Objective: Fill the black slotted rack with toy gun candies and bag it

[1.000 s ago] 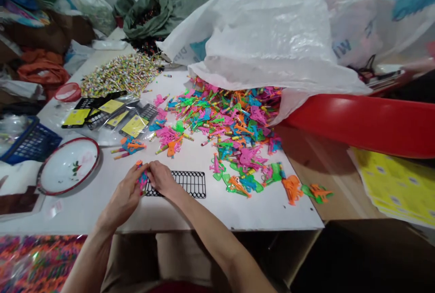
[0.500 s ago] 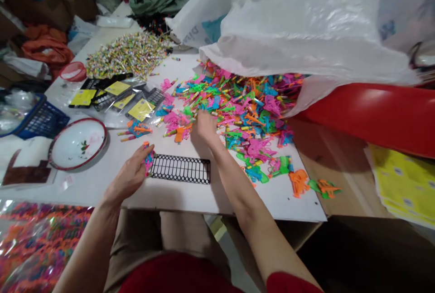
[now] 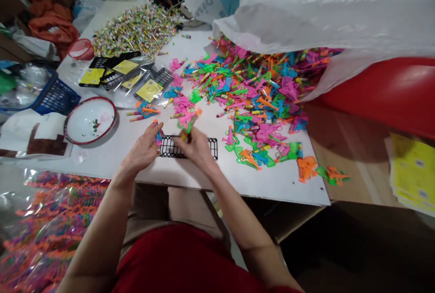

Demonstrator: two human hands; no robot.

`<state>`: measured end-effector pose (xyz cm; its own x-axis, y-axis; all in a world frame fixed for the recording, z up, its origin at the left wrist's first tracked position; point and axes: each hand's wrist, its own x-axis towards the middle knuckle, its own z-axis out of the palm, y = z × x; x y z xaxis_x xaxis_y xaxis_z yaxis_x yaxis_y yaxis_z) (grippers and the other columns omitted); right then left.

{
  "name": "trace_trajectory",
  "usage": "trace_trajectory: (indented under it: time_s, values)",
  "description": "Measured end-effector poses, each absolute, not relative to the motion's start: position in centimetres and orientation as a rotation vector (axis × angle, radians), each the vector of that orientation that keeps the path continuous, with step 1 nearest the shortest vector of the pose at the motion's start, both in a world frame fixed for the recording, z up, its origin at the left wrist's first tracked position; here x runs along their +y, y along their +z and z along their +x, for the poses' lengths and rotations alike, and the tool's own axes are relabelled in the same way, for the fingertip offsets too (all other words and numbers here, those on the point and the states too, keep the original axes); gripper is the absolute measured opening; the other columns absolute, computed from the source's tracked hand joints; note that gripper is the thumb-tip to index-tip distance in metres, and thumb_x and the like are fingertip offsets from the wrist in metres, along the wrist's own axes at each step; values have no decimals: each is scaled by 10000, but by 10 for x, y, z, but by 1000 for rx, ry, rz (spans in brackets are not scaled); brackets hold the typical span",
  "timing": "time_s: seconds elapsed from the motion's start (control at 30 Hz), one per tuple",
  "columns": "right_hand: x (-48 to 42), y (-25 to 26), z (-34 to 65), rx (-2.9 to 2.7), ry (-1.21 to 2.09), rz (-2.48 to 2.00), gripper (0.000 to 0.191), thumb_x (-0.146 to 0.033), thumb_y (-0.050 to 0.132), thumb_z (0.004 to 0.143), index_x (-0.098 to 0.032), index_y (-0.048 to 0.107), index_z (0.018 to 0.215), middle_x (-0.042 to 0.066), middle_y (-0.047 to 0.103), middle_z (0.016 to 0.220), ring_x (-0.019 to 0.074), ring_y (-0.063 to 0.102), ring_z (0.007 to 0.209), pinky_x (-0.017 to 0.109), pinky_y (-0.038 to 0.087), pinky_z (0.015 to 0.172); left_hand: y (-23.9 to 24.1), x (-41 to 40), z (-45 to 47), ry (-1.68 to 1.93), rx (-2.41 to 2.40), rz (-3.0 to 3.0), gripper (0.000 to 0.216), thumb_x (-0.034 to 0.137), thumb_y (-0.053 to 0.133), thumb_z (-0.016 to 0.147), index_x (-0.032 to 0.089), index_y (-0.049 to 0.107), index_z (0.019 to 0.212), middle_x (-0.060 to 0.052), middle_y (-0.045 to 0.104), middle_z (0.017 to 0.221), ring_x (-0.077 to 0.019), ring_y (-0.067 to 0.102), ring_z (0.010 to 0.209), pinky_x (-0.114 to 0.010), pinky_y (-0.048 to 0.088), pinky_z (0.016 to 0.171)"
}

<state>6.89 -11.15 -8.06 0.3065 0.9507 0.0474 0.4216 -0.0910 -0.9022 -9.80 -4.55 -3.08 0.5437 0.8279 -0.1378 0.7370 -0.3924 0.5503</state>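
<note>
My left hand (image 3: 144,148) is closed at the left end of a black plastic grid rack (image 3: 213,148), its fingers against blue and pink plastic toys (image 3: 158,134) standing at that end. The rack lies flat on the white table. Over the rack's middle, my right hand (image 3: 196,147) pinches a few small pink and green plastic toys (image 3: 186,119) with tube-like ends; some blur hides their exact shape. To the right spreads a large heap of similar pink, green, blue and orange toys (image 3: 248,89).
Left of the rack stand an enamel basin (image 3: 73,123) and a blue basket (image 3: 63,95). Bagged black racks with yellow cards (image 3: 149,89) lie behind. Further back are a pile of small tubes (image 3: 136,30) and a white sack (image 3: 306,16). Yellow sheets (image 3: 413,170) sit at right.
My right hand has come back from the heap to above the rack, now with pink and green toys in it. My left hand stays at the rack's left end. The view has shifted slightly.
</note>
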Motion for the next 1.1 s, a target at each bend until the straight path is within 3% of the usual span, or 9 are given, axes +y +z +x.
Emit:
trace_trajectory:
  time_s: [0.07, 0.13, 0.3, 0.47, 0.73, 0.93, 1.1]
  values:
    - [-122, -92, 45, -1279, 909, -1631, 55, -238, 577, 828, -187, 591, 815, -26, 602, 678, 130, 549, 593, 221, 414, 583, -31, -45, -98, 198, 1255, 2211, 665, 132, 380, 756, 77, 431, 1416, -133, 403, 1497, -246, 315, 1417, -432, 205, 1191]
    - [-128, -108, 26, -1281, 960, -1646, 109, -196, 506, 872, -189, 605, 828, -12, 624, 694, 139, 583, 618, 224, 437, 598, -32, -43, -99, 208, 1239, 2209, 668, 131, 381, 754, 99, 430, 1420, -116, 403, 1500, -237, 317, 1416, -439, 202, 1190]
    - [-130, -131, 5, -1375, 763, -1746, 97, -231, 544, 913, -177, 621, 937, 50, 666, 852, 166, 629, 742, 245, 485, 695, -35, -41, -103, 258, 1203, 2200, 671, 144, 384, 753, 145, 433, 1422, -77, 397, 1508, -216, 316, 1417, -437, 203, 1189]
    - [-134, -124, 5, -1681, 622, -1914, 157, -294, 528, 951, -156, 596, 980, 104, 614, 958, 193, 615, 858, 262, 503, 729, -34, -45, -101, 242, 1217, 2170, 670, 159, 384, 758, 110, 431, 1424, -104, 351, 1530, -227, 275, 1434, -424, 193, 1193]
    - [-126, -102, -1, -2002, 566, -1987, 214, -104, 356, 959, -160, 550, 1029, 112, 601, 969, 213, 606, 847, 299, 522, 666, -31, -46, -96, 280, 1255, 2101, 653, 187, 391, 766, 77, 450, 1406, -127, 377, 1513, -234, 290, 1428, -394, 201, 1196]
    - [-124, -104, -7, -1935, 564, -2023, 245, -96, 326, 965, -148, 554, 1038, 134, 606, 983, 221, 619, 871, 299, 522, 662, -29, -49, -95, 260, 1325, 2084, 693, 383, 525, 802, 143, 402, 1440, -127, 357, 1525, -274, 264, 1437, -472, 213, 1183]
    - [-126, -106, -4, -1888, 692, -2002, 201, -111, 379, 964, -154, 551, 1058, 119, 603, 1005, 214, 614, 896, 293, 529, 683, -29, -51, -100, 223, 1277, 2140, 698, 298, 495, 788, 156, 368, 1459, -113, 354, 1529, -256, 249, 1443, -461, 222, 1181]
